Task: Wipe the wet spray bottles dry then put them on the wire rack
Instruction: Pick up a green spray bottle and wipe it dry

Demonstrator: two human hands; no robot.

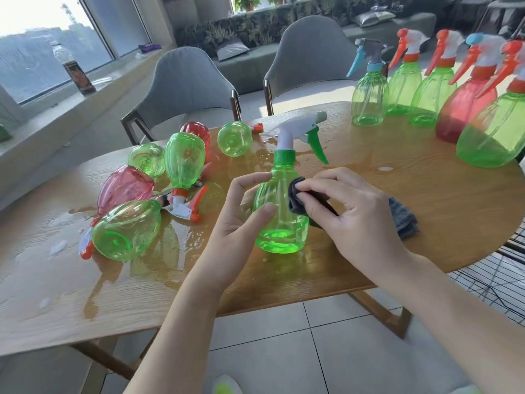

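Head view: left hand [241,206] grips green bottle [279,211], right hand [349,206] pinches cloth [301,200] beside toppled bottles [159,191].

Both forearms bare up to the frame edge, no sleeves in view. Left hand [241,206] & right hand [352,211]: no gloves, rings, watch or bands visible. Nails short, unpainted. Near bottom edge, two pale shoe tips w/ yellow-green patches, one centre [225,385], one further right, cut off by frame.
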